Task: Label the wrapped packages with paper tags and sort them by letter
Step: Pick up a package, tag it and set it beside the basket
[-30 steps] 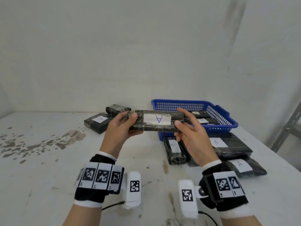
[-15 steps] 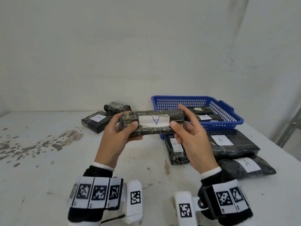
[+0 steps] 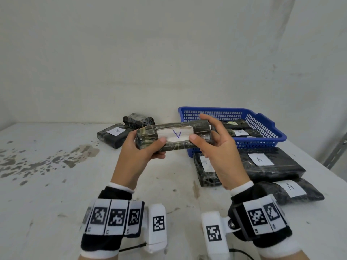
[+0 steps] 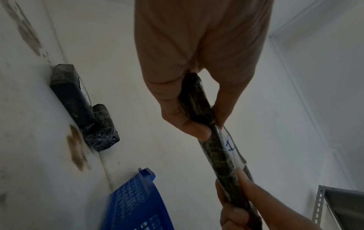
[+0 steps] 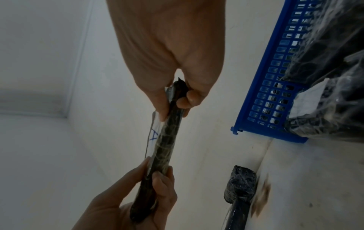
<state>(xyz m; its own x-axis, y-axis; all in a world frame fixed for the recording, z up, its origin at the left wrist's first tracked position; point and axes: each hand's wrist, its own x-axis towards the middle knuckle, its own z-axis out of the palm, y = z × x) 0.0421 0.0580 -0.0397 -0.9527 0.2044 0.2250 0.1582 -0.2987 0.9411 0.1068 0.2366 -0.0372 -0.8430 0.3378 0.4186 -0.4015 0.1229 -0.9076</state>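
Observation:
I hold a dark film-wrapped package level above the table, between both hands. A white paper tag with a blue letter A lies on its upper face. My left hand grips the left end, thumb on the tag's left edge. My right hand grips the right end, thumb on the tag's right edge and index finger over the far side. The left wrist view shows the package edge-on in my left hand. In the right wrist view the tag stands slightly off the package.
A blue basket at the back right holds tagged packages. In front of it lie two packages tagged A and a smaller tagged one. At the back left sit a package tagged A and an untagged one.
Both thumbs have slid inward along the package's top, onto the ends of the tag. The package stays held at about the same place.

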